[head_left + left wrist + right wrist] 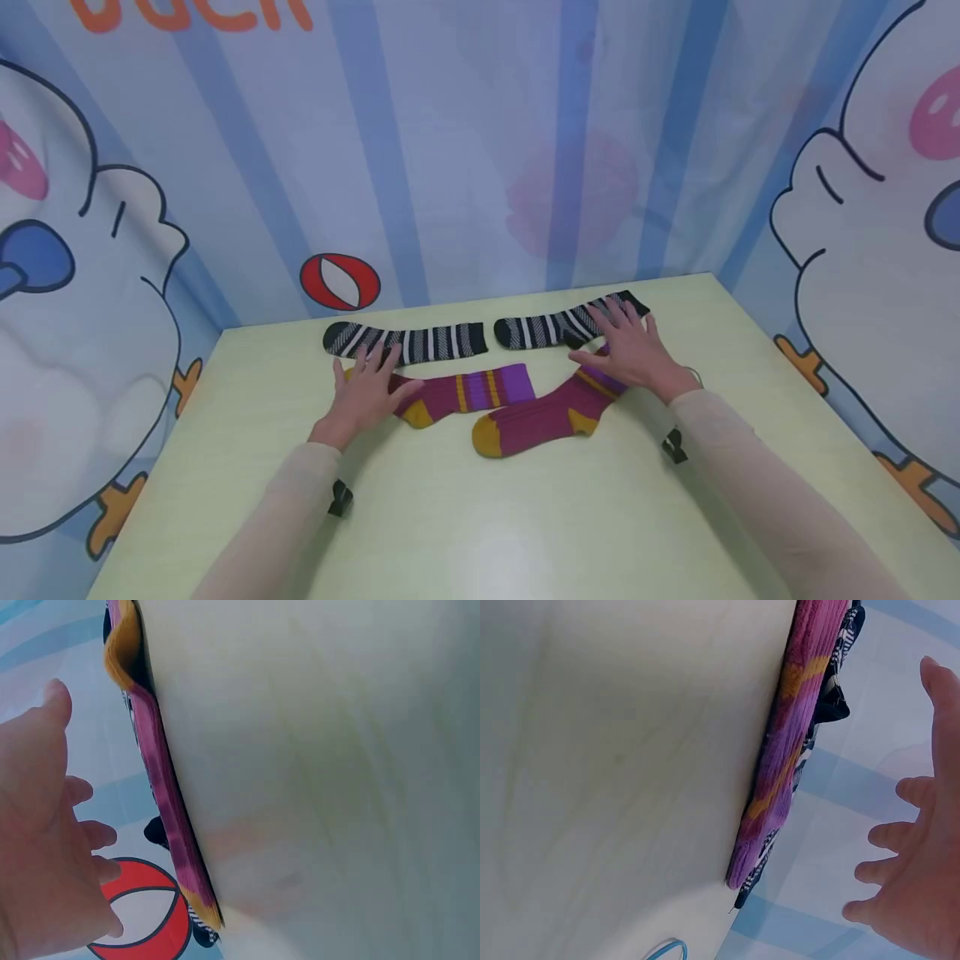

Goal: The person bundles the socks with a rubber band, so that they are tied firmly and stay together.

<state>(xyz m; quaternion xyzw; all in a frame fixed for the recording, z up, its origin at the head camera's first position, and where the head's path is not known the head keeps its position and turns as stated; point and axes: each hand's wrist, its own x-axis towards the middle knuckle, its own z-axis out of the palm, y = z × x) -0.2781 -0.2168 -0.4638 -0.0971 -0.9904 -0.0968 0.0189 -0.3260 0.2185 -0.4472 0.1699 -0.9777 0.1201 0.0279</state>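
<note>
Two maroon socks with mustard toes and heels and purple cuffs lie flat on the table. Over the toe end of the left maroon sock (442, 400) my left hand (365, 396) hovers, fingers spread. My right hand (633, 346), also spread, is above the cuff of the right maroon sock (540, 421) and partly covers it. Behind them lie two black-and-white patterned socks: the left striped sock (427, 343) and the right striped sock (540, 329), whose cuff end is partly behind my right fingers. Both wrist views show the hands raised off the socks, holding nothing.
The pale table (480, 525) ends at a back edge against a blue-striped curtain (465, 150) printed with cartoon figures and a red ball (340, 282). Small black pieces hang under each wrist. A blue loop (671, 947) shows near the table's edge in the right wrist view.
</note>
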